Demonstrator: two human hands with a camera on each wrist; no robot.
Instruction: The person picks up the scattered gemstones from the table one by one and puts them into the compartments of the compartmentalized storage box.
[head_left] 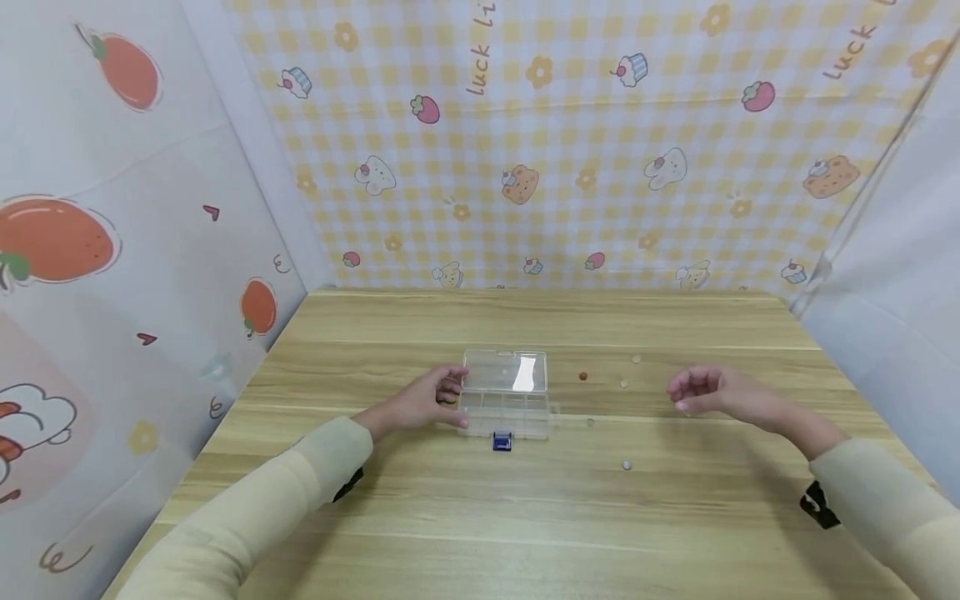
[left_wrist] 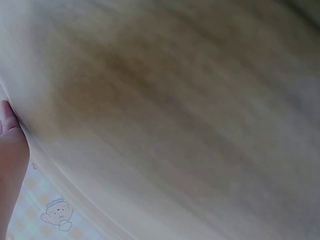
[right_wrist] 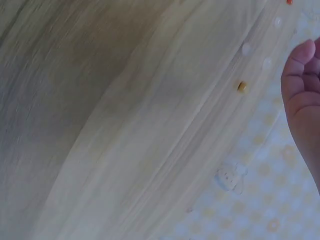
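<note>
A clear plastic compartment box (head_left: pixel 504 408) stands on the table with its lid (head_left: pixel 495 371) raised at the back and a blue latch (head_left: pixel 502 442) at its front. My left hand (head_left: pixel 420 402) grips its left end, the thumb at the front corner and curled fingers by the lid. Right of the box, my right hand (head_left: pixel 716 392) hovers over the table, fingers loosely bent and thumb apart from them, with nothing visible between. In the right wrist view an amber bead (right_wrist: pixel 242 86) lies on the table near this hand (right_wrist: pixel 302 82).
Between box and right hand lie small beads: a red-brown bead (head_left: pixel 582 376), several clear ones including a clear bead (head_left: pixel 636 358), and a pale bead (head_left: pixel 626 465) nearer the front. A checked cloth (head_left: pixel 555 183) hangs behind the wooden table (head_left: pixel 480 517); printed cloth covers both sides.
</note>
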